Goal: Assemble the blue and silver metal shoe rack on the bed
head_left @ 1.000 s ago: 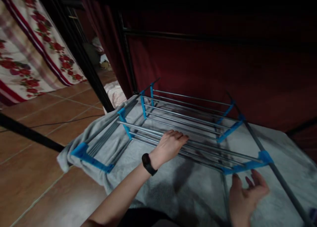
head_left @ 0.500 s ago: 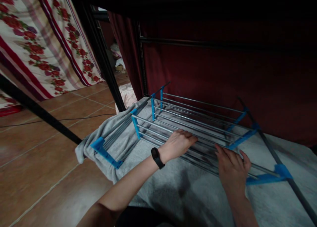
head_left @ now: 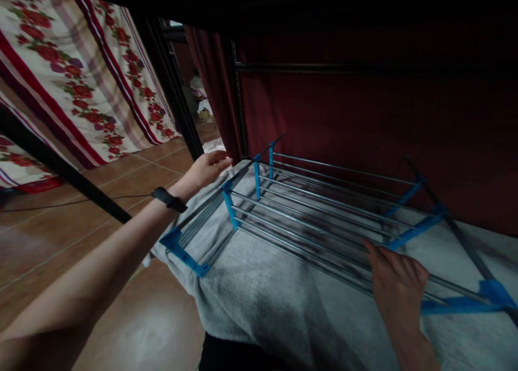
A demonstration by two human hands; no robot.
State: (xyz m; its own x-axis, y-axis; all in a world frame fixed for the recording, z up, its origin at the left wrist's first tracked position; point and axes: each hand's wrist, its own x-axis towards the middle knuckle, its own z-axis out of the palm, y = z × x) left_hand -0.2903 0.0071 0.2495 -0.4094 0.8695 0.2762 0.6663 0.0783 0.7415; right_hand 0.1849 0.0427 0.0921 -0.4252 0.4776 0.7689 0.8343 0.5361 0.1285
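Your left hand (head_left: 208, 168) reaches out to the far left corner of the towel (head_left: 275, 301), just beside the rack's upper left end. Its fingers are lightly curled with the tips on the pale towel edge. You cannot tell whether they pinch the cloth or only touch it. A black watch (head_left: 169, 199) sits on that wrist.

Your right hand (head_left: 399, 284) lies palm down on the near right rods of the rack (head_left: 315, 209), fingers stretched flat along them and closed around nothing.

The rack, grey rods with blue plastic joints, lies flat on the grey towel, one folded wing hanging off to the left. The towel is spread on the brown tiled floor (head_left: 121, 306).

A dark red curtain (head_left: 364, 117) hangs right behind the rack. A black post (head_left: 178, 106) stands to its left, and a floral cloth (head_left: 81, 90) hangs farther left.
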